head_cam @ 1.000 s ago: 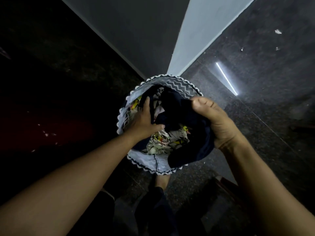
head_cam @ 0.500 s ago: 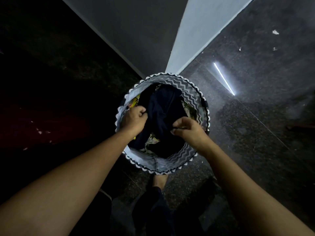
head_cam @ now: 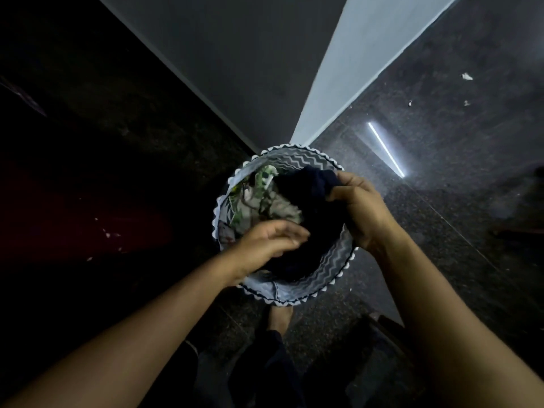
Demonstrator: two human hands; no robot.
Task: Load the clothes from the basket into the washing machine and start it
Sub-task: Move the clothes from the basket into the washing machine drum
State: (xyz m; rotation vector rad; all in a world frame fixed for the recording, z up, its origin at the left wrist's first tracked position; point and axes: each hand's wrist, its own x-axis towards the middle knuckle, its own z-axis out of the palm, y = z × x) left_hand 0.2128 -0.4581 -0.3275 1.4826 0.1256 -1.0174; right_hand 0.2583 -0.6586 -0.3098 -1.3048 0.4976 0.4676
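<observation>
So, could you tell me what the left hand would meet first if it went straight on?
Most likely the dark garment in the basket, right beyond the left hand; depth is unclear.

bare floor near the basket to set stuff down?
Bare speckled floor lies right of the basket, toward the light streak. Crowded: wall corner behind it, a foot before it, left hand and right hand over the clothes in its mouth.
</observation>
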